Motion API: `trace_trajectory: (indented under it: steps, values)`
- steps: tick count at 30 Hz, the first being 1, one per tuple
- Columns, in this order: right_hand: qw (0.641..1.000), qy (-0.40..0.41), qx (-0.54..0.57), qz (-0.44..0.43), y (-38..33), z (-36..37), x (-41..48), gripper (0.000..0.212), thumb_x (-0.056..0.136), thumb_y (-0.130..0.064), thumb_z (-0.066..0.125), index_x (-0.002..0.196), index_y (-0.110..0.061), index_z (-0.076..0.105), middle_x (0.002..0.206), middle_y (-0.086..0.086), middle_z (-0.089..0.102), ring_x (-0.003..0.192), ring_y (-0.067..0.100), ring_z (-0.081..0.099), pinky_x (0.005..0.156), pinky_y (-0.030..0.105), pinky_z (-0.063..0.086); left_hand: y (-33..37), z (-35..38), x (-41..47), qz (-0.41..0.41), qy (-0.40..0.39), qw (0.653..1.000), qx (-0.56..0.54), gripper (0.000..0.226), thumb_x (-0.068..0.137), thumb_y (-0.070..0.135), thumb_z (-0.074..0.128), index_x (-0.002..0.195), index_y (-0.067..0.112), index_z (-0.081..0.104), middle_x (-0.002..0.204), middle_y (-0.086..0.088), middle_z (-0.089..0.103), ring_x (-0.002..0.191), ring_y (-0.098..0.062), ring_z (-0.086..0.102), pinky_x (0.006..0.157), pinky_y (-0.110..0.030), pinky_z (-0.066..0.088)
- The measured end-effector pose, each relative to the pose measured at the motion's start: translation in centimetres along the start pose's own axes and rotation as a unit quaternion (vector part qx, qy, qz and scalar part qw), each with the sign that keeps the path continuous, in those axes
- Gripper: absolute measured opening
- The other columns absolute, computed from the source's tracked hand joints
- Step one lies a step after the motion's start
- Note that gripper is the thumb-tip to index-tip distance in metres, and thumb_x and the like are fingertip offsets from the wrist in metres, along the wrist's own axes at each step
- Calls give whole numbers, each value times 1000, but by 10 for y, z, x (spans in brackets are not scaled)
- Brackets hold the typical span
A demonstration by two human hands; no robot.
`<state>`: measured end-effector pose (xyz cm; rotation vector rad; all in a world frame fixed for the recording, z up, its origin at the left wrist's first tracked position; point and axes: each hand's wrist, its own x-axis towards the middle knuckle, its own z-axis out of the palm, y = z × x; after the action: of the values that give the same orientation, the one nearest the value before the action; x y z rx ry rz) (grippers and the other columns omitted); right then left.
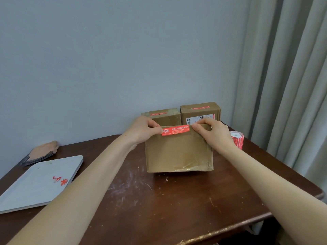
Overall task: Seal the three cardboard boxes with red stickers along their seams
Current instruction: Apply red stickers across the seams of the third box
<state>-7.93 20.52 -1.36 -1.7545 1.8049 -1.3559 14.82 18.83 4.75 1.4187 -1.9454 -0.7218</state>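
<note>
A brown cardboard box [178, 154] stands in the middle of the table, its near face towards me. A red sticker [175, 130] with white print lies stretched across its upper far edge. My left hand [144, 129] pinches the sticker's left end and my right hand [211, 132] pinches its right end. Behind stand two more boxes against the wall: a left box [164, 117] and a right box [200, 112], each with a red sticker on its top. A roll of red stickers [238, 138] stands to the right of my right wrist.
A white tray [35, 184] with two red scraps [61, 180] lies at the left. A pink and grey cloth item [41, 152] sits behind it. The dark wooden table [159, 200] ends near the curtain [286, 85] on the right.
</note>
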Motion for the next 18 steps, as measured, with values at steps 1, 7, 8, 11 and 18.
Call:
trace_trajectory:
  steps: [1,7,8,11,18]
  values:
    - [1000,3,1,-4,0,-1,-2,17,84,-55,59,89,-40,63,102,-11,65,101,13,56,83,36,49,-1,-2,0,-5,1,1000,-17,9,83,16,68,77,9,71,78,11,62,77,-8,54,70,-20,39]
    - [999,20,9,-47,2,-3,-17,25,83,-47,65,100,-29,70,105,-12,66,102,8,57,88,30,48,-7,-11,-3,-22,33,994,-106,14,81,14,65,67,16,67,84,1,66,67,-14,62,88,-34,50]
    - [998,22,8,-56,4,-3,-20,27,82,-45,66,103,-28,71,108,-11,65,104,7,56,89,27,46,-7,-12,-3,-20,41,993,-112,14,80,14,65,66,16,67,84,1,66,67,-12,62,90,-37,52]
    - [997,27,3,-71,8,-5,-28,31,82,-38,70,108,-21,71,117,-10,61,107,3,51,92,20,38,-4,-13,-3,-11,57,991,-121,16,79,11,63,63,12,64,84,-4,65,72,-12,60,85,-36,55]
    - [996,-7,-15,-85,18,-11,-42,41,75,-38,75,111,-19,71,121,-13,55,115,6,50,94,21,39,-1,-3,1,-12,54,992,-116,12,82,16,66,74,8,68,90,-1,67,83,-19,67,87,-40,55]
